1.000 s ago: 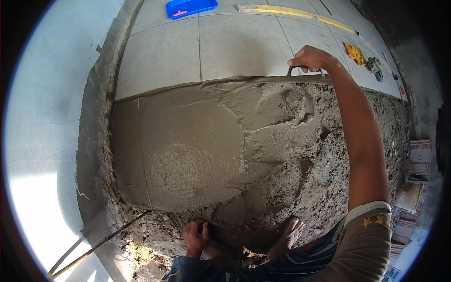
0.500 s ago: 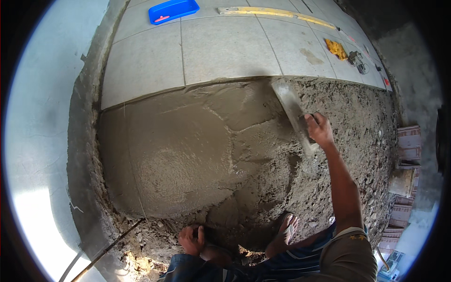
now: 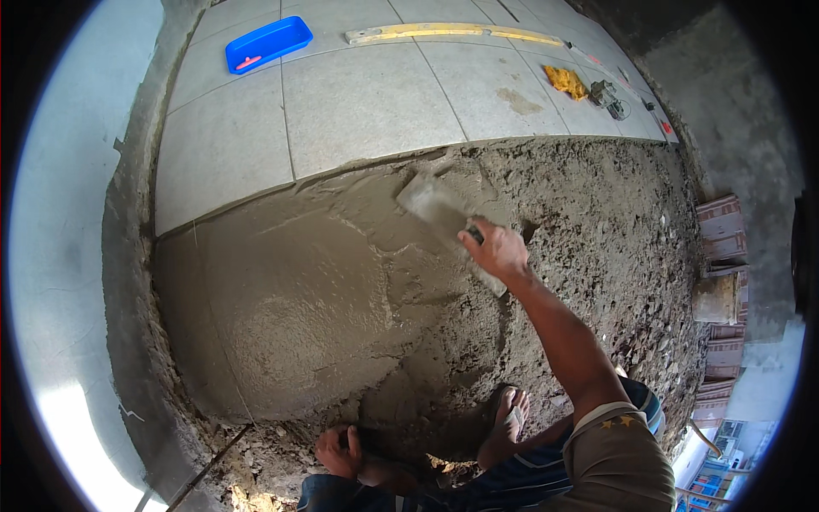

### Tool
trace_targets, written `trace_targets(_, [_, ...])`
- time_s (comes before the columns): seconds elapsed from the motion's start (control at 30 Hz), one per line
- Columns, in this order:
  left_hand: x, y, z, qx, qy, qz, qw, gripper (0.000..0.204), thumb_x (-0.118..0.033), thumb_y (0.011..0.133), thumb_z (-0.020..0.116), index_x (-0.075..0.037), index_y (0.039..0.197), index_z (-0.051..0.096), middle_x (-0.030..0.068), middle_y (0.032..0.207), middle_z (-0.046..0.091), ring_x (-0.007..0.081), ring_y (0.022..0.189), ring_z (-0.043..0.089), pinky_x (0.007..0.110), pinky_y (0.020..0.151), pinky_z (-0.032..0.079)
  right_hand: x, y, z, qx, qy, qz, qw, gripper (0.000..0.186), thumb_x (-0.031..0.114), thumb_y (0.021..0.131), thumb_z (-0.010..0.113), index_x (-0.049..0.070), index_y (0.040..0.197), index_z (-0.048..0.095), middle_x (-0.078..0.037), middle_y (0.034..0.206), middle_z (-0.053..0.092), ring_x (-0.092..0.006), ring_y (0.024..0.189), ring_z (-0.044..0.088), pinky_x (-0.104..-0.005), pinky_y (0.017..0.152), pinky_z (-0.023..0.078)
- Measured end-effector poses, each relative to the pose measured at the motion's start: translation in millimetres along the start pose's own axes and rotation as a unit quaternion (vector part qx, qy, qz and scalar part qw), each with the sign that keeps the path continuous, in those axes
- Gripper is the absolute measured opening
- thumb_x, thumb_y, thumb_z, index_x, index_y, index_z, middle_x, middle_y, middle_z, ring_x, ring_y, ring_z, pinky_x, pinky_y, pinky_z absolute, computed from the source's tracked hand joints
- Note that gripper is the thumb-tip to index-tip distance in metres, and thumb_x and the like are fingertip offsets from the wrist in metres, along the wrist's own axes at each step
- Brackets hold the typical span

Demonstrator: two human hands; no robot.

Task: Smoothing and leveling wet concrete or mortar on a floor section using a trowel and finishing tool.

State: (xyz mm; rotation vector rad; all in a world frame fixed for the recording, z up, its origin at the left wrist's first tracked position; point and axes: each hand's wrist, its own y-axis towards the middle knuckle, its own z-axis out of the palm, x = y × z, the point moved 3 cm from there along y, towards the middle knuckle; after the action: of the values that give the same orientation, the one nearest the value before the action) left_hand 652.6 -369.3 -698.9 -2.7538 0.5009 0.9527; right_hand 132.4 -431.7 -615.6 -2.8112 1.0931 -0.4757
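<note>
My right hand (image 3: pixel 499 252) is closed around the handle of a rectangular plastering trowel (image 3: pixel 428 205). Its metal blade lies slanted on wet grey mortar (image 3: pixel 299 282), near the edge of the laid tiles, and looks slightly smeared by motion. My left hand (image 3: pixel 339 452) hangs low by my legs, at the near edge of the mortar. Its fingers are loosely bent, with the thumb apart, and I see nothing held in it. A thin string (image 3: pixel 223 337) runs over the left part of the mortar.
Pale floor tiles (image 3: pixel 367 102) stretch beyond the mortar, bearing a blue tray (image 3: pixel 271 44), a yellow level (image 3: pixel 461 32) and an orange cloth (image 3: pixel 566 82). Rough, crumbly mortar (image 3: pixel 597 256) spreads to the right. Boxes (image 3: pixel 723 230) line the right wall. A thin rod (image 3: pixel 209 465) lies lower left.
My right hand has swept the trowel leftward over the mortar, and the blade now slants more. The whole view has shifted a little. My left hand stays low by my legs.
</note>
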Motion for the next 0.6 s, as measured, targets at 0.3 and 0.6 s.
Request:
trace_targets(0.3, [-0.1,-1.9,0.9,-0.010,0.007,-0.014,1.000,0.015,-0.022,0.089,0.075,-0.009,0.084,0.071,0.0148,0.077,0.067,0.0394,0.074,0.065,0.048,0.067,0.049,-63.9,54.7,-21.5,-0.089,-0.048,0.045,0.994,0.050,0.050,0.095,0.064,0.010,0.124,0.070,-0.021,0.101,0.076,-0.0350,0.096,0.075,-0.0464,0.086,0.057])
trace_targets(0.6, [3.5,-2.7,3.3,0.006,0.011,-0.010,1.000,0.015,-0.022,0.089,0.075,-0.008,0.083,0.070,0.0147,0.077,0.067,0.0386,0.073,0.065,0.048,0.066,0.049,-76.1,17.4,0.6,-0.096,0.186,0.113,0.971,0.045,0.046,0.092,0.067,0.004,0.104,0.075,-0.022,0.095,0.075,-0.0375,0.089,0.073,-0.0459,0.080,0.056])
